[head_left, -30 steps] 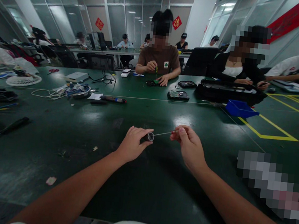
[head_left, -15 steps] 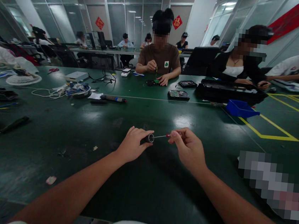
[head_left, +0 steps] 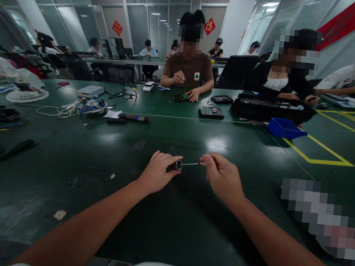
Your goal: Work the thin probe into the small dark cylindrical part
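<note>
My left hand (head_left: 159, 172) is closed round a dark cylindrical part (head_left: 178, 165) with a silvery ring at its open end, which faces right. Most of that part is hidden in the fingers. In my right hand (head_left: 223, 176) is a small screwdriver (head_left: 191, 164) with a reddish handle, mostly covered by the fingers. Its thin metal shaft points left, and the tip reaches the ringed end of the cylinder. Whether the tip sits on a screw cannot be seen. Both hands are just above the green table (head_left: 167, 229).
A long dark screwdriver (head_left: 17, 148) lies at the left. Farther off are a pen-like tool (head_left: 134, 118), a coiled cable (head_left: 92, 107), a drive (head_left: 211, 112) and a blue bin (head_left: 286, 129). A co-worker (head_left: 189, 66) works opposite. A blurred-out object (head_left: 323, 220) lies at the right.
My right hand has turned slightly, and less of the screwdriver's handle shows now. My left hand and the cylinder stay in place.
</note>
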The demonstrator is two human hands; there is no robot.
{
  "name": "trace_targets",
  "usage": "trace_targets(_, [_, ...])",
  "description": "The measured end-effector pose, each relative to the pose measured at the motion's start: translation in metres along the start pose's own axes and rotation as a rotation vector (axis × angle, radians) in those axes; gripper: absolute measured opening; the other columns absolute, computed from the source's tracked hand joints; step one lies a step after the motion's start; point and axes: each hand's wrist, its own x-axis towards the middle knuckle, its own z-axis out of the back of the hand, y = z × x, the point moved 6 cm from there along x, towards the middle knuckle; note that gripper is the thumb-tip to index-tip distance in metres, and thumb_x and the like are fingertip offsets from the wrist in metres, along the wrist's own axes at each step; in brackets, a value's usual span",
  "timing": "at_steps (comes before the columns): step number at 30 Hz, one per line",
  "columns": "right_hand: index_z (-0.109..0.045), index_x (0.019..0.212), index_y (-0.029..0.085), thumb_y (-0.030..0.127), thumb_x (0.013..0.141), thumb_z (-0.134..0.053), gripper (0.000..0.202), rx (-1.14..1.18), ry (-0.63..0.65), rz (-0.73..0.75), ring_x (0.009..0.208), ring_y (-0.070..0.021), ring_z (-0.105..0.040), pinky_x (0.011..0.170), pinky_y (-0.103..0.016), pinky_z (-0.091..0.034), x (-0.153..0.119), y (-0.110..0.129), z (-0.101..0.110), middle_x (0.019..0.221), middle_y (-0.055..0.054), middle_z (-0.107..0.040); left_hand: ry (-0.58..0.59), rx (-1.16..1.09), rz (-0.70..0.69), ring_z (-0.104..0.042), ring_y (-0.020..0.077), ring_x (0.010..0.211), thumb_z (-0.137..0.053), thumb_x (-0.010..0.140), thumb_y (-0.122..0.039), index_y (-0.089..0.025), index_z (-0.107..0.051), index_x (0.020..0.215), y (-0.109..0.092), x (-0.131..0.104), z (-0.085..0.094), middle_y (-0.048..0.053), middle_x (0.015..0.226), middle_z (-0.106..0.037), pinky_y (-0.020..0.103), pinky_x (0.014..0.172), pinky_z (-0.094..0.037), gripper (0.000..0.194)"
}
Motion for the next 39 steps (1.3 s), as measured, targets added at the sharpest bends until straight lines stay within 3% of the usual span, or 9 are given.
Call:
trace_targets(5, [-0.059, 0.119, 0.024, 0.034, 0.099, -0.045, 0.026, 0.075, 0.031, 0.049, 0.066, -0.0189, -0.062, 0.061, -0.031, -0.044, -0.001, 0.002, -0.003, 0.072, 0.000, -0.063, -0.018, 0.011, -0.004, -0.059, 0.0260, 0.117, -0.066, 0.093, -0.029, -0.027, -0.059, 0.135, 0.004, 0.000, -0.001, 0.005, 0.119, -0.069, 0.057, 0.116, -0.028, 0.043])
trace_targets(11, [-0.063, 0.107, 0.025, 0.044, 0.102, -0.041, 0.030, 0.106, 0.007, -0.002, 0.062, -0.0176, -0.057, 0.060, -0.032, -0.043, -0.004, -0.004, -0.002, 0.072, 0.000, -0.061, -0.014, -0.003, 0.003, -0.059, 0.0260, 0.116, -0.067, 0.092, -0.029, -0.026, -0.059, 0.135, 0.003, 0.001, -0.002, 0.005, 0.118, -0.069, 0.057, 0.116, -0.029, 0.044])
trace_targets(15, [-0.058, 0.112, 0.024, 0.040, 0.096, -0.055, 0.023, 0.317, -0.061, -0.017, 0.073, -0.0186, -0.061, 0.068, -0.033, -0.048, -0.002, -0.008, -0.005, 0.085, -0.002, -0.066, -0.033, -0.004, 0.033, -0.059, 0.0259, 0.116, -0.065, 0.094, -0.030, -0.027, -0.058, 0.136, 0.003, 0.001, 0.001, 0.005, 0.118, -0.069, 0.057, 0.116, -0.028, 0.043])
trace_targets(19, [-0.066, 0.093, 0.022, 0.042, 0.089, -0.065, 0.021, 0.658, -0.066, -0.185, 0.075, -0.0184, -0.062, 0.077, -0.036, -0.052, 0.006, -0.022, -0.012, 0.082, -0.003, -0.066, -0.065, -0.012, 0.028, -0.059, 0.0247, 0.117, -0.064, 0.094, -0.032, -0.027, -0.057, 0.137, 0.003, 0.000, 0.005, 0.004, 0.120, -0.068, 0.057, 0.118, -0.026, 0.044])
trace_targets(20, [-0.066, 0.090, 0.021, 0.042, 0.088, -0.064, 0.021, 0.781, -0.075, -0.285, 0.073, -0.0180, -0.062, 0.077, -0.036, -0.053, 0.008, -0.029, -0.014, 0.080, -0.003, -0.066, -0.066, -0.014, 0.014, -0.058, 0.0243, 0.117, -0.064, 0.095, -0.032, -0.028, -0.056, 0.138, 0.003, 0.000, 0.005, 0.004, 0.121, -0.068, 0.056, 0.118, -0.026, 0.045])
trace_targets(22, [-0.065, 0.078, 0.020, 0.040, 0.087, -0.065, 0.022, 0.961, 0.039, -0.541, 0.061, -0.0155, -0.056, 0.075, -0.038, -0.055, 0.007, -0.041, -0.026, 0.067, 0.000, -0.059, -0.071, -0.001, -0.009, -0.057, 0.0241, 0.119, -0.063, 0.095, -0.032, -0.029, -0.054, 0.139, 0.002, 0.000, 0.005, 0.004, 0.123, -0.067, 0.057, 0.119, -0.024, 0.045])
trace_targets(24, [-0.063, 0.072, 0.020, 0.036, 0.087, -0.066, 0.023, 1.026, 0.050, -0.660, 0.054, -0.0129, -0.051, 0.072, -0.037, -0.056, 0.006, -0.048, -0.030, 0.062, 0.002, -0.055, -0.068, 0.019, -0.004, -0.057, 0.0244, 0.121, -0.063, 0.095, -0.032, -0.030, -0.055, 0.139, 0.004, 0.000, 0.005, 0.003, 0.123, -0.067, 0.058, 0.120, -0.022, 0.044])
trace_targets(31, [-0.065, 0.081, 0.021, 0.045, 0.082, -0.071, 0.025, 0.820, -0.138, -0.402, 0.064, -0.0160, -0.059, 0.066, -0.033, -0.054, 0.011, -0.046, -0.018, 0.070, -0.001, -0.064, -0.045, 0.022, 0.009, -0.057, 0.0249, 0.121, -0.062, 0.096, -0.033, -0.031, -0.054, 0.140, 0.008, 0.000, 0.001, 0.003, 0.123, -0.067, 0.060, 0.120, -0.020, 0.045])
trace_targets(39, [-0.060, 0.093, 0.022, 0.046, 0.097, -0.051, 0.026, 0.345, -0.159, -0.064, 0.071, -0.0188, -0.064, 0.071, -0.036, -0.051, 0.005, -0.018, -0.003, 0.080, -0.004, -0.068, -0.039, 0.003, 0.012, -0.058, 0.0244, 0.119, -0.063, 0.095, -0.033, -0.030, -0.055, 0.139, 0.005, -0.001, 0.000, 0.003, 0.122, -0.067, 0.059, 0.120, -0.020, 0.044])
